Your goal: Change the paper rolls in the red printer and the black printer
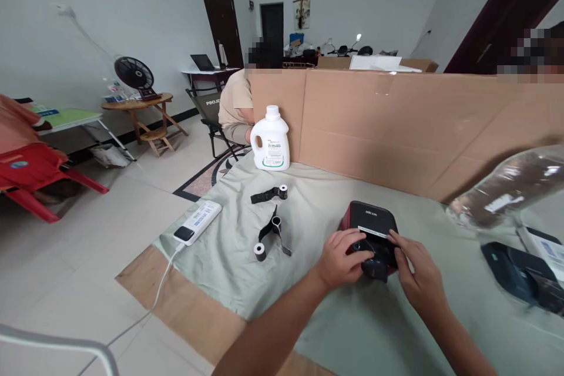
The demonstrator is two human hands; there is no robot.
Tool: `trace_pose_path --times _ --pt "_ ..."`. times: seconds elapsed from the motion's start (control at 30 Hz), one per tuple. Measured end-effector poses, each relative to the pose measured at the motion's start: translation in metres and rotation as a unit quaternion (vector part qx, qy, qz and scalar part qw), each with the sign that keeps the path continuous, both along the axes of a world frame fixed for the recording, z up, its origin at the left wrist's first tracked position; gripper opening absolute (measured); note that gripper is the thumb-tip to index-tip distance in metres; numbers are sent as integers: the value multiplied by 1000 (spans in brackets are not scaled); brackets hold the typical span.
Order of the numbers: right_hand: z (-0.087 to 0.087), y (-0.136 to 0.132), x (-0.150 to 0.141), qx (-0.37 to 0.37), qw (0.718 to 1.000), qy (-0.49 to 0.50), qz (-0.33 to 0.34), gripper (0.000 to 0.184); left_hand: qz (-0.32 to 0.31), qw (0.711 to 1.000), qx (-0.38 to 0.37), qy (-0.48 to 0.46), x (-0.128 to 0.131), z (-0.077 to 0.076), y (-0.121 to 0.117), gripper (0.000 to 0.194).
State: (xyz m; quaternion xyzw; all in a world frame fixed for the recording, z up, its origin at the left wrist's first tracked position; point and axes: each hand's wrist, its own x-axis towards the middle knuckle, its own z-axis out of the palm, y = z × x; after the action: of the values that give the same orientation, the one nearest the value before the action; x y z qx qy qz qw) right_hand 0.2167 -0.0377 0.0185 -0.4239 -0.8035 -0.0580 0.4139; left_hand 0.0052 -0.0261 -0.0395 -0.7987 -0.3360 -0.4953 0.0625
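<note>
A small black and red label printer (372,215) sits on the pale green cloth, its dark front opening facing me and a white strip along the lid's edge. My left hand (346,258) has curled fingers on its left front side, near a dark part in the opening. At the right front corner, my right hand (416,267) grips the edge between thumb and fingers. What lies under the fingertips is partly hidden. Left of the printer are a black roll with a white core (259,251), a loose curled black strip (276,223) and another partly unwound black roll (282,191).
A white jug (272,144) stands before a tall cardboard panel (374,129). A white power strip (198,223) with a cable lies at the cloth's left edge. To the right are a plastic-wrapped package (506,194) and a black device (520,273). A person (235,100) sits behind.
</note>
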Motion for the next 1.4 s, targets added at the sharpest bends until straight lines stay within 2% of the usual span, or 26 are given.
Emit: trace_pose_path --times 0.07,0.2,0.3,0.57,0.67,0.73,0.77,0.87,0.9,0.97,1.03,1.1,1.13,1.23,1.4 --pt "-8 -2 -3 9 1000 10 -11 41 -3 1000 -8 -16 0 4 2 32" --pt "-20 -5 -7 29 999 32 -34 42 20 996 -70 -56 -1 8 6 61" --pt "-27 -5 -7 33 997 42 -51 45 13 994 -85 -64 0 7 8 68" --pt "-40 -3 -10 58 994 73 -64 42 10 992 -96 -81 9 11 18 50" --pt "-44 -5 -22 63 987 127 -78 44 8 992 -74 -98 3 18 19 30" --pt "-45 -7 -29 62 982 160 -84 47 20 989 -66 -128 -13 34 21 19" --pt "-44 -8 -32 59 980 170 -82 48 38 986 -69 -146 -25 45 23 20" --pt "-42 -10 -35 45 981 177 -65 49 145 968 -121 -166 -80 92 39 28" --pt "-41 -10 -35 43 982 176 -61 49 196 958 -156 -142 -101 108 48 29" --pt "-40 -10 -33 40 983 171 -55 49 281 926 -250 -16 -140 131 70 35" --pt "-40 -10 -31 40 984 168 -51 49 302 852 -395 163 -170 141 94 40" --pt "-41 -8 -29 41 984 166 -47 48 287 808 -458 233 -187 140 113 38" --pt "-42 -8 -28 41 984 165 -45 48 277 800 -470 250 -191 136 119 36" --pt "-44 -7 -26 38 986 158 -42 48 251 802 -466 278 -197 123 125 31" --pt "-44 -7 -25 38 985 162 -49 46 218 819 -434 306 -208 109 114 34"
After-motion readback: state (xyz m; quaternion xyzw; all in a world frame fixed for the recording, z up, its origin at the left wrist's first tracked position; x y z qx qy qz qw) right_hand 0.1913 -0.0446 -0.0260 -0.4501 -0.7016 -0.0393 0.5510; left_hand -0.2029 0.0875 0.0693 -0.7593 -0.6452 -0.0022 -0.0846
